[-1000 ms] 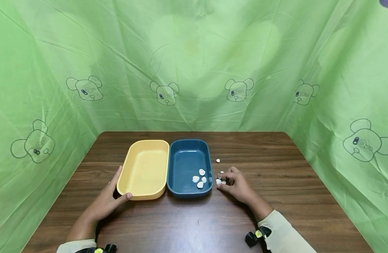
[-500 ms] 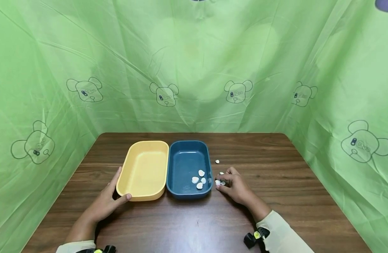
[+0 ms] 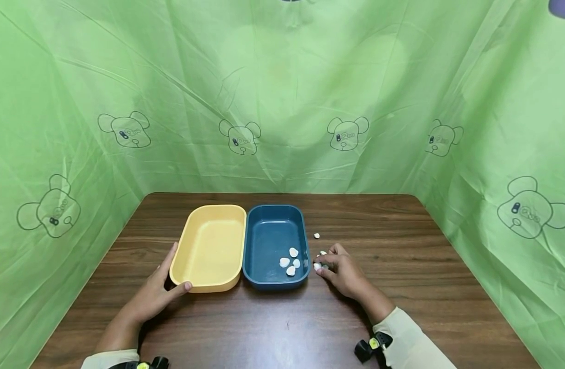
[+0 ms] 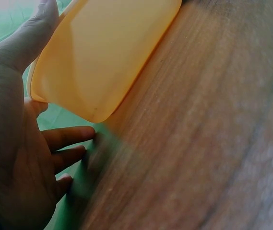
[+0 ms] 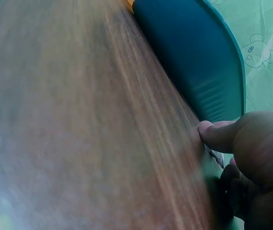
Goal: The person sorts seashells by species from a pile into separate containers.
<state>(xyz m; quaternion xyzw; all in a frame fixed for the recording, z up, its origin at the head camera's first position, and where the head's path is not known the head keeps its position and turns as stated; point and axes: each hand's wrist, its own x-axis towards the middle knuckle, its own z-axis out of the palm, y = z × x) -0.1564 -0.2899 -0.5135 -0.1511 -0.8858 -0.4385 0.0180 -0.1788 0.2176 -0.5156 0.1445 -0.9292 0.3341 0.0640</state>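
Observation:
In the head view my left hand (image 3: 150,294) spans the near left corner of a yellow tray (image 3: 217,284), fingers along its left side and thumb at the near rim. The left wrist view shows the other fingers (image 4: 68,139) spread loosely below the tray wall. My right hand (image 3: 347,274) is low over the table, right of a blue tray (image 3: 268,236). Its thumb and forefinger pinch a small white shell (image 3: 317,266). Beside it lies another white shell (image 3: 323,252), with more partly hidden under the hand. Several white shells (image 3: 291,270) lie in the blue tray's near right part.
The trays stand side by side on a brown wooden table (image 3: 264,328). One small white shell (image 3: 316,236) lies apart, farther back on the right. A green curtain (image 3: 282,102) with bear outlines encloses the table's back and sides.
My right thumb and forefinger have closed in slightly around the shell, and the shell beside it is more covered. My left hand and both trays stay in place.

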